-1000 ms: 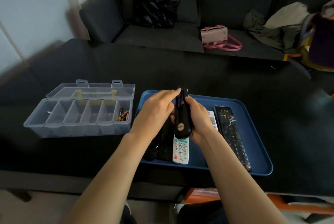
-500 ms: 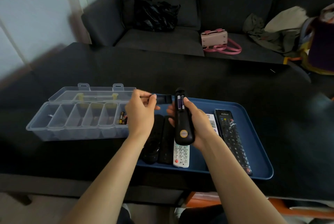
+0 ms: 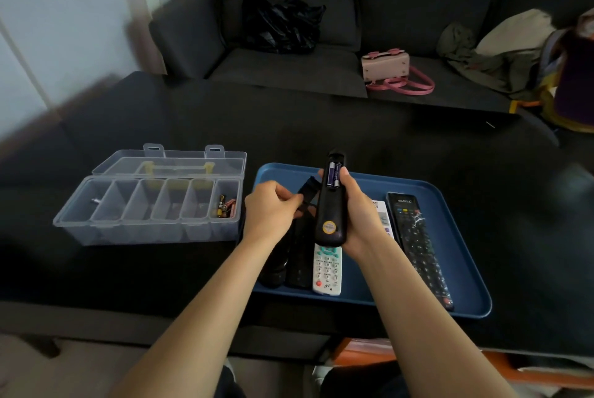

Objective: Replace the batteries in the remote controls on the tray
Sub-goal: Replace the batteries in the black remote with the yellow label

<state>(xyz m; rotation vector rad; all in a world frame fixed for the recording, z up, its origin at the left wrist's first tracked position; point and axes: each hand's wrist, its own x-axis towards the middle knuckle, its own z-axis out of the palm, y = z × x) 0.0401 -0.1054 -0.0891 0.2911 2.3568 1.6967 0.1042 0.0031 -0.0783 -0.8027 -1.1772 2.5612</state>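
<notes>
Black remote (image 3: 331, 208) in right hand (image 3: 361, 217)

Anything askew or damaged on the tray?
Only the long black remote at the right of the blue tray: torn, wrinkled plastic film clings to its face. The held remote is merely open, batteries exposed.

1 head cam, fwd and down, close over tray (image 3: 475, 307), sofa (image 3: 289, 66) beyond.

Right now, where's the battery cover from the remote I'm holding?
In the head view, the battery cover is pinched in your left hand, above the blue tray, just left of the black remote your right hand holds.
</notes>
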